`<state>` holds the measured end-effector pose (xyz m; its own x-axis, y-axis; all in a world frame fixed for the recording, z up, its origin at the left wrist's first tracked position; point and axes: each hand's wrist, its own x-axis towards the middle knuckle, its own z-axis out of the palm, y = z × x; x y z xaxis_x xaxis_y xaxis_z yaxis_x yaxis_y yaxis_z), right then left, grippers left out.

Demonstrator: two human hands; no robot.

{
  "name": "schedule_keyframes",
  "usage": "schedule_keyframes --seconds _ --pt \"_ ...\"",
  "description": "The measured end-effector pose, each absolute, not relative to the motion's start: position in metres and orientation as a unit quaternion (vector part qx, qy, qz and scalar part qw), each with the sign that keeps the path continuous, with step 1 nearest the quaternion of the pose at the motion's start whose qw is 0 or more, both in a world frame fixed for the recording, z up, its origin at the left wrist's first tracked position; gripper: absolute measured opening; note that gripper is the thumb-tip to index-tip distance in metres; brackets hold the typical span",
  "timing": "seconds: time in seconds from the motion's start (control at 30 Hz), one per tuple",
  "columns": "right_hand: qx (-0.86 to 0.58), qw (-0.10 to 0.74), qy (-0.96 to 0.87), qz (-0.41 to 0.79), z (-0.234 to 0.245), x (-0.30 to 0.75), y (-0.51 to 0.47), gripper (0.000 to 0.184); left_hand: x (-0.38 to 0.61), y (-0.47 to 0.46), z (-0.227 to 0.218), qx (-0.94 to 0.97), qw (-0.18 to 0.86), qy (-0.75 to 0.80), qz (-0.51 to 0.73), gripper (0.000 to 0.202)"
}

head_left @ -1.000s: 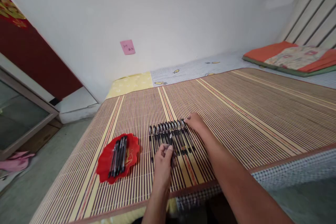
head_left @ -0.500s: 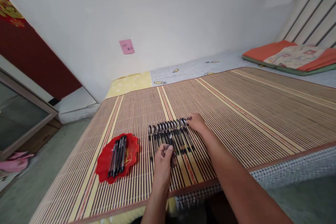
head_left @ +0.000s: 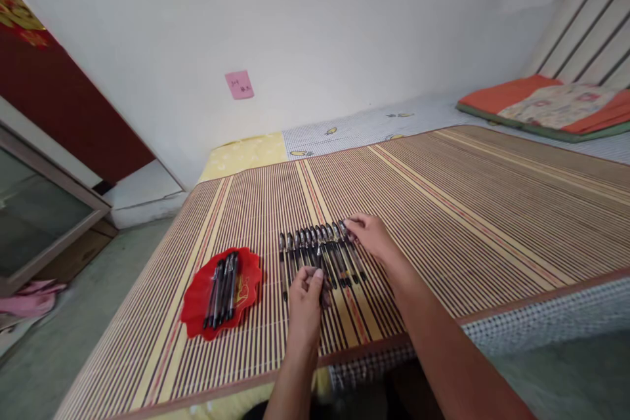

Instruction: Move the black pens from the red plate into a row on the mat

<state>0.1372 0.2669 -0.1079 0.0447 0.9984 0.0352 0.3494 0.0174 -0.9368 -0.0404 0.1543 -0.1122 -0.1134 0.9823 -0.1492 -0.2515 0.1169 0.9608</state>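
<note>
Several black-capped pens with clear barrels [head_left: 336, 262] lie side by side in a row on a striped bamboo mat [head_left: 418, 210], caps pointing away from me. At the right end of the row, the fingertips of my right hand [head_left: 370, 233] are closed on the cap of the last pen [head_left: 355, 256]. My left hand [head_left: 307, 292] is in front of the row, closed around a pen [head_left: 319, 259] whose tip sticks up past the thumb; the fingers hide its lower part. The hand covers the near ends of some pens in the row.
A red scalloped plate [head_left: 194, 295] holding several more pens [head_left: 224, 295] sits to the left. The mat covers a bed against a white wall [head_left: 344, 33] with a pink note [head_left: 239, 84]. Folded orange-and-floral bedding [head_left: 551, 105] lies at the back right.
My right hand has shifted slightly left at the cap of the end pen. My left hand stays nearly in place with its pen. The view has moved a little.
</note>
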Motion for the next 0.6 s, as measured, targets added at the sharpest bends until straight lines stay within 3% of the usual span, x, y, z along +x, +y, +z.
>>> schedule_keyframes --seconds 0.17,0.6 --pt "-0.426 0.439 -0.546 0.573 -0.096 0.102 0.222 0.033 -0.040 0.155 -0.111 0.374 0.513 0.504 0.586 0.039" --pt "-0.407 0.502 -0.506 0.571 -0.094 0.080 0.213 0.027 -0.042 0.151 -0.106 0.429 0.472 0.526 0.562 0.029"
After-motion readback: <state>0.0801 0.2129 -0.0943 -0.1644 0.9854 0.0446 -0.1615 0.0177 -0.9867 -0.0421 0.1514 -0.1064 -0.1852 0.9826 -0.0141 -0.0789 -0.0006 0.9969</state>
